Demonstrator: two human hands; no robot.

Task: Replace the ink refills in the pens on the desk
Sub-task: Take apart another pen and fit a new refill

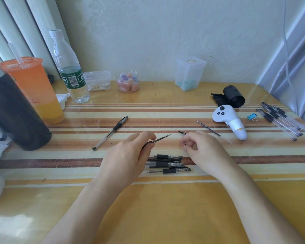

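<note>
My left hand (pixel 130 152) pinches an opened pen body with its ink refill (pixel 163 138) sticking out toward the right. My right hand (pixel 199 147) is curled around a small black pen part; a dark tip (pixel 182 132) pokes out past the fingers. Between and below my hands lies a small pile of black-grip pens (pixel 167 164). A single capped pen (pixel 111 132) lies to the left on the striped desk. A loose refill (pixel 207 128) lies to the right. Several more pens (pixel 283 120) lie at the far right.
An orange drink cup (pixel 33 88), a dark bottle (pixel 14 117) and a water bottle (pixel 69 67) stand at the left. Small clear containers (pixel 189 74) line the back wall. A white controller (pixel 231 120), a black bag roll (pixel 233 96) and a blue binder clip (pixel 252 117) sit right.
</note>
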